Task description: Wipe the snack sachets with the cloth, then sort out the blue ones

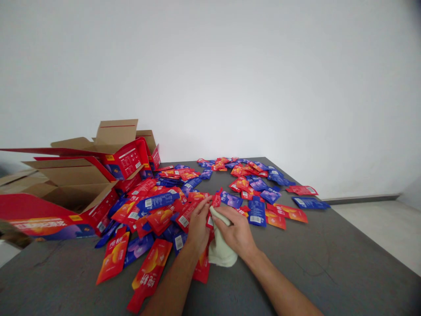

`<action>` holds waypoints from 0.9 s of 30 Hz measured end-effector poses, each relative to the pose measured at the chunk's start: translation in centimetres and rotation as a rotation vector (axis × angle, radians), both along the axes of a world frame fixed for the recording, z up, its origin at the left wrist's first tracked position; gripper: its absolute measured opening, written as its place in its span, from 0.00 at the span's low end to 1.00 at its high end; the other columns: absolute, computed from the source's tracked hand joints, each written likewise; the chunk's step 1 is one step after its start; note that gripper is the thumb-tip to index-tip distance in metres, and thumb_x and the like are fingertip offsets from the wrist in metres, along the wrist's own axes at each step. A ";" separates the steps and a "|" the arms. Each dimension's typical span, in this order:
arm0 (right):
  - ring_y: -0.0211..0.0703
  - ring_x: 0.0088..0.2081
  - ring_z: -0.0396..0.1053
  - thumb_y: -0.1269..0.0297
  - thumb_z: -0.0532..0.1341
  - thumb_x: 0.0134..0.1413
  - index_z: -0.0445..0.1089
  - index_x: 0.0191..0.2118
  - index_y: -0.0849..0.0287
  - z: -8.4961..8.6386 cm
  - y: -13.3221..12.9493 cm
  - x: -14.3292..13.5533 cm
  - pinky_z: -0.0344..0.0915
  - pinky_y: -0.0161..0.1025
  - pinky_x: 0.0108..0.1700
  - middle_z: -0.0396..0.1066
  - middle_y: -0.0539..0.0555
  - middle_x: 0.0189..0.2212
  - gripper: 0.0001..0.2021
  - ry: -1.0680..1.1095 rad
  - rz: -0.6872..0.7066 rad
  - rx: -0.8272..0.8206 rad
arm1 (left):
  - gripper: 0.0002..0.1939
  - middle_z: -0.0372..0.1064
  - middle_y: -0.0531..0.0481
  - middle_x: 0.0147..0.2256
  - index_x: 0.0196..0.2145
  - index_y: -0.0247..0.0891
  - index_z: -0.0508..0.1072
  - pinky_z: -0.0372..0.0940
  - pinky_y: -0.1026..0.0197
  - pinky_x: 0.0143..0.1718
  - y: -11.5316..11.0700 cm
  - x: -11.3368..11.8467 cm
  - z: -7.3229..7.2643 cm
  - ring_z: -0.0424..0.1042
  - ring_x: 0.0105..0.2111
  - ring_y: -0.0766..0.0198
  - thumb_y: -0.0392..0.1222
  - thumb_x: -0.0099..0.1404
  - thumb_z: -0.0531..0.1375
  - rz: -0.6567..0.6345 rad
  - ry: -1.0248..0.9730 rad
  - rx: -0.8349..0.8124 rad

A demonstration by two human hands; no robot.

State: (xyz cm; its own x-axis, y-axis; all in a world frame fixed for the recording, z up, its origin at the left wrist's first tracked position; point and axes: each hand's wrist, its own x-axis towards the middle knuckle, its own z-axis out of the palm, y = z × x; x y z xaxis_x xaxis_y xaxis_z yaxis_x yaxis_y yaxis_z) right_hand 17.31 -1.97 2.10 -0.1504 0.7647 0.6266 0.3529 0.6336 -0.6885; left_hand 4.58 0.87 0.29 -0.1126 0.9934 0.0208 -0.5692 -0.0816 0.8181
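My left hand (199, 226) is closed on a red pouch (216, 201), whose top end shows between my two hands. Fingers of my right hand (239, 229) are pressed around a pale greenish-white cloth (221, 251), which touches the pouch and hangs down toward the table. Most of the held pouch is hidden by the hands and the cloth. Beneath my left wrist another red pouch (201, 268) lies on the table. A blue pouch (230, 199) rests just beyond my right hand, and a blue pouch with a barcode (256, 212) lies to its right.
Many red and blue pouches lie heaped on the left (158, 201) and spread along the back and right (253, 169) of the dark grey table (296, 267). Open red cardboard boxes (98, 206) stand at the left. A white wall (230, 79) rises behind.
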 end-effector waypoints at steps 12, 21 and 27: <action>0.44 0.41 0.70 0.67 0.56 0.64 0.76 0.50 0.52 -0.4 1.5 2.5 0.69 0.39 0.43 0.67 0.57 0.44 0.15 -0.067 -0.370 0.067 | 0.22 0.79 0.42 0.41 0.47 0.35 0.78 0.67 0.60 0.36 -0.8 0.9 0.2 0.77 0.37 0.56 0.47 0.56 0.68 -0.214 0.032 -0.063; 0.42 0.41 0.68 0.78 0.56 0.53 0.78 0.39 0.51 -0.6 -0.7 -0.5 0.66 0.36 0.42 0.68 0.52 0.38 0.17 -0.402 0.038 0.024 | 0.18 0.77 0.45 0.46 0.48 0.39 0.77 0.67 0.55 0.49 0.2 -0.8 0.2 0.75 0.46 0.55 0.45 0.59 0.64 0.001 0.122 -0.007; 0.42 0.41 0.70 0.79 0.56 0.52 0.77 0.42 0.52 -0.8 0.0 0.4 0.67 0.37 0.44 0.70 0.54 0.39 0.19 -0.379 -0.061 -0.075 | 0.15 0.75 0.43 0.49 0.46 0.41 0.78 0.61 0.50 0.58 0.2 -1.4 0.7 0.72 0.51 0.52 0.41 0.60 0.65 0.153 0.506 0.177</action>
State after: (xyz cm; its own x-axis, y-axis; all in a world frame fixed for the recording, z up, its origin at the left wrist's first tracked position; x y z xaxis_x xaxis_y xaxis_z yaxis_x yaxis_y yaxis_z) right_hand 17.73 -1.96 1.31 -0.3129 0.8212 0.4773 0.6265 0.5561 -0.5461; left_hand 3.13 1.10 0.94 -0.1878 0.9430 0.2746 -0.0800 -0.2933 0.9527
